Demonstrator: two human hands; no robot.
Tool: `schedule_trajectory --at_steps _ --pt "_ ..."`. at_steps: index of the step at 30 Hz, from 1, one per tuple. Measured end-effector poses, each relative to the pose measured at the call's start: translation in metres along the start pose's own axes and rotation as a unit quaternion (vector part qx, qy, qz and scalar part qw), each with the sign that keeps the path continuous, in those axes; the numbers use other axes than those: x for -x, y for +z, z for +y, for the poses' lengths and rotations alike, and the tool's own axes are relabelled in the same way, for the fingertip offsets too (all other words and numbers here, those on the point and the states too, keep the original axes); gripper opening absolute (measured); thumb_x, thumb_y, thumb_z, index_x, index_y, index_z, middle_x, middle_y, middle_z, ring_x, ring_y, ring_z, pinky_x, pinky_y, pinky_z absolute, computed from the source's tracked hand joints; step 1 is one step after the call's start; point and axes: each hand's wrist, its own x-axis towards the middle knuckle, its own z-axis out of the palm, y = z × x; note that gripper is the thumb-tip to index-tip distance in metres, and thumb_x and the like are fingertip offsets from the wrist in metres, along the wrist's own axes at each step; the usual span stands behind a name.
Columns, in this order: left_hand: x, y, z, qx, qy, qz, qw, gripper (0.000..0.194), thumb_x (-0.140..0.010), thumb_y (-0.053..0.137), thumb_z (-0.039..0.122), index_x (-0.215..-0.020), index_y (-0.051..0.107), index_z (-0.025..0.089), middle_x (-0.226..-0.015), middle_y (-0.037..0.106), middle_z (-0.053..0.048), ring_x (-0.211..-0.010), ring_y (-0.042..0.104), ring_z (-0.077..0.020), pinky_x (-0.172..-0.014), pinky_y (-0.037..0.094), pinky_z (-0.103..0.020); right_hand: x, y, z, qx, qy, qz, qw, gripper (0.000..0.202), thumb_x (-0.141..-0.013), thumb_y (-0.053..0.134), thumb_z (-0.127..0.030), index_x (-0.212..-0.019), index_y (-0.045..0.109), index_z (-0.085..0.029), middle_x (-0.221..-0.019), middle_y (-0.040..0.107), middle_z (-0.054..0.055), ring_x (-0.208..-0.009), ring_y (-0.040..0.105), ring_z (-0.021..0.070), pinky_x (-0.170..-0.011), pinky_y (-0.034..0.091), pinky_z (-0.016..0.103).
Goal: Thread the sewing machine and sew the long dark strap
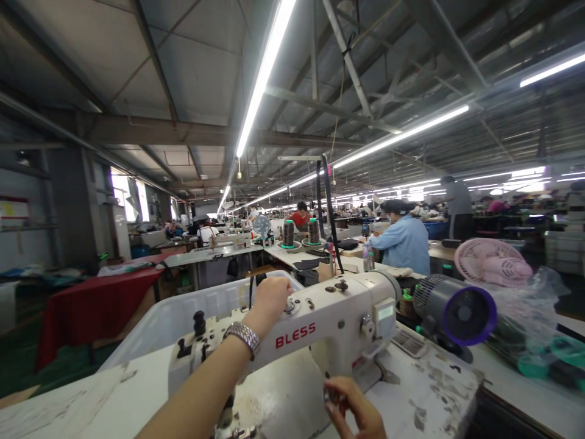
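Reaching up over the top of the white sewing machine (320,323), the left hand (269,299) rests there with fingers curled down on a small knob; whether it truly pinches it I cannot tell. A metal watch (242,336) sits on that wrist. The right hand (356,408) is low in front of the machine, fingers bent near its lower edge, grip unclear. Behind the machine stands a white plastic bin (183,317), and to the right a grey fan (457,311) on the worn table (434,390).

A pink fan (491,261) stands beside thread cones (288,233) and red cloth (94,303)
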Motion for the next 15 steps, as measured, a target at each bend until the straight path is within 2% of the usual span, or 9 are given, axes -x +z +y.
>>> schedule_trajectory --at_steps 1,4,7,11,15 --pt "-0.002 0.0 -0.004 -0.007 -0.008 -0.009 1.0 0.013 -0.088 0.056 0.023 -0.083 0.062 0.013 -0.086 0.063 -0.004 -0.084 0.059 -0.019 -0.077 0.044 -0.037 -0.021 -0.001 -0.016 0.001 -0.026 -0.005 1.0 0.016 -0.081 0.051 -0.036 -0.094 0.055 -0.028 -0.086 0.06 -0.002 -0.069 0.055 0.0107 -0.062 0.047 0.018" --pt "-0.006 0.002 -0.01 -0.022 -0.021 -0.028 0.999 0.013 -0.089 0.055 0.025 -0.086 0.06 0.013 -0.091 0.061 -0.004 -0.086 0.059 -0.0188 -0.079 0.045 -0.039 -0.081 0.003 -0.055 0.036 -0.106 -0.03 0.993 0.016 -0.08 0.051 -0.023 -0.095 0.055 -0.026 -0.087 0.061 -0.001 -0.07 0.054 0.0101 -0.064 0.046 0.019" --pt "-0.007 0.0 -0.009 -0.023 -0.011 -0.028 0.999 0.014 -0.09 0.052 0.025 -0.089 0.059 0.013 -0.093 0.061 -0.004 -0.088 0.058 -0.0192 -0.079 0.045 -0.039 -0.112 0.006 -0.068 0.046 -0.123 -0.037 0.991 0.015 -0.079 0.052 -0.022 -0.094 0.056 -0.025 -0.087 0.061 -0.001 -0.07 0.054 0.0105 -0.065 0.047 0.02" --pt "0.003 -0.013 -0.004 -0.008 0.05 -0.052 0.997 0.012 -0.087 0.055 0.022 -0.085 0.063 0.014 -0.085 0.064 -0.004 -0.083 0.06 -0.0186 -0.076 0.045 -0.034 -0.105 -0.006 -0.056 0.07 -0.123 -0.006 0.99 0.016 -0.081 0.051 -0.026 -0.096 0.055 -0.025 -0.089 0.061 0.0 -0.071 0.055 0.0115 -0.066 0.047 0.022" --pt "0.028 -0.02 0.006 -0.009 0.108 -0.101 0.989 0.006 -0.076 0.063 0.016 -0.073 0.069 0.016 -0.073 0.066 -0.007 -0.074 0.063 -0.0216 -0.067 0.045 -0.027 -0.089 -0.028 -0.039 0.105 -0.076 0.056 0.99 0.019 -0.08 0.052 -0.036 -0.094 0.056 -0.025 -0.087 0.062 0.001 -0.07 0.058 0.013 -0.065 0.049 0.024"
